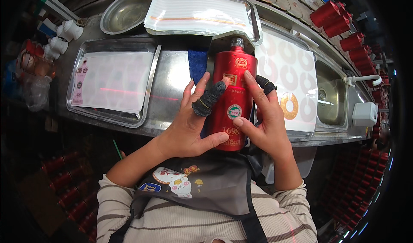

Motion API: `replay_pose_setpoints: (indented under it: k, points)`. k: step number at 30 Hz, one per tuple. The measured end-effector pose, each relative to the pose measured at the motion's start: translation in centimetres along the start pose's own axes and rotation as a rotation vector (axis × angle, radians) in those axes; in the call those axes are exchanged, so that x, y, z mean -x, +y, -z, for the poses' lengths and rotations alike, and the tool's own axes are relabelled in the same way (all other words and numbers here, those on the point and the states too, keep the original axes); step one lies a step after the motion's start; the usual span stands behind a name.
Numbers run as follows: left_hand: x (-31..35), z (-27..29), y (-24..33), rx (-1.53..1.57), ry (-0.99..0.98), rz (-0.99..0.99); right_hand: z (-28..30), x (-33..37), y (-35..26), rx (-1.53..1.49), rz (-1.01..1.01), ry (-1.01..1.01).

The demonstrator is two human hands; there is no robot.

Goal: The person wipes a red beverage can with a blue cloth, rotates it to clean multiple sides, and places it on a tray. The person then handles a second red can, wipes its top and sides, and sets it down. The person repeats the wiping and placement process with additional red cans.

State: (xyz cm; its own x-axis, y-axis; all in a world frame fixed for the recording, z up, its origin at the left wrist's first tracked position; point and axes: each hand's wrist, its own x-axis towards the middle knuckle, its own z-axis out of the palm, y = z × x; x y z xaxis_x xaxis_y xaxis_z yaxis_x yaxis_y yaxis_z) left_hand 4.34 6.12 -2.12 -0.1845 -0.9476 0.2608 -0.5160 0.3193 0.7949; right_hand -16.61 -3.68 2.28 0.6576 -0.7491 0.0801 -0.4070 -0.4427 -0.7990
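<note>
A top (180, 221) fills my lower frame. Centre, left hand (185, 126) and right hand (270, 124) splay on the bottle (230, 102), seemingly steadying it.

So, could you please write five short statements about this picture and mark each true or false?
1. The left hand and right hand both touch the red bottle. True.
2. The bottle's neck points toward the wearer. False: the neck points away.
3. Dark finger covers are on both hands. True.
4. The sink lies at the left. False: the sink is at the right.
5. A gold C-shaped decal shows on the sheet beside the sink. True.
</note>
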Motion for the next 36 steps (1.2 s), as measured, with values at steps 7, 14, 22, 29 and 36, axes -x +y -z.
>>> replay_pose_setpoints:
  k: [7, 14, 22, 29, 36]
  points:
    - [0.2, -0.4, -0.1, -0.03, 0.039, -0.021, -0.2, 0.1, 0.5, -0.001, 0.044, 0.003]
    - [0.4, -0.6, -1.2, 0.222, 0.091, -0.021, 0.6, 0.8, 0.8, -0.103, -0.116, -0.023]
    - [1.0, -0.7, -1.7, 0.173, 0.035, -0.034, 0.5, 1.9, 1.4, -0.012, 0.045, -0.088]
    - [0.9, -0.6, -2.1, 0.147, 0.03, -0.026, 0.6, 2.0, 1.8, -0.014, -0.023, -0.134]
    - [0.8, -0.3, -1.7, 0.129, 0.025, -0.007, 0.3, 2.1, 2.3, -0.031, 0.051, -0.089]
